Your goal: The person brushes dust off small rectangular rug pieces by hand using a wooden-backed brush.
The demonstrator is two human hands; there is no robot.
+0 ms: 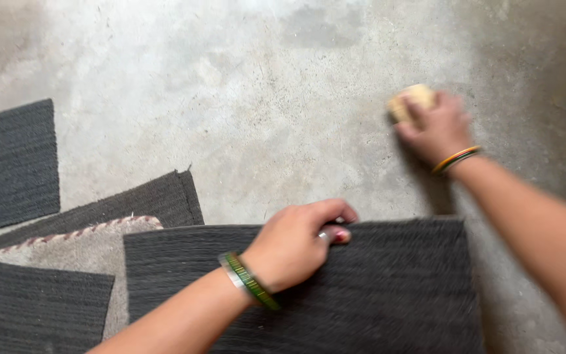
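My left hand (296, 244) rests at the far edge of a dark grey ribbed carpet piece (375, 295), fingers curled over that edge and pinching it. A green bangle sits on that wrist. My right hand (437, 128) is stretched out over the bare concrete floor (250, 98), fingers closed on a small tan block (412, 100), perhaps a sponge, pressed to the floor. Orange and green bangles circle the right wrist. The view is blurred with motion.
Other carpet pieces lie at the left: a small dark rectangle (19, 164) on its own, a dark strip (158, 196), a beige piece with stitched edge (80, 246) and a dark piece (34, 305) at the bottom left corner.
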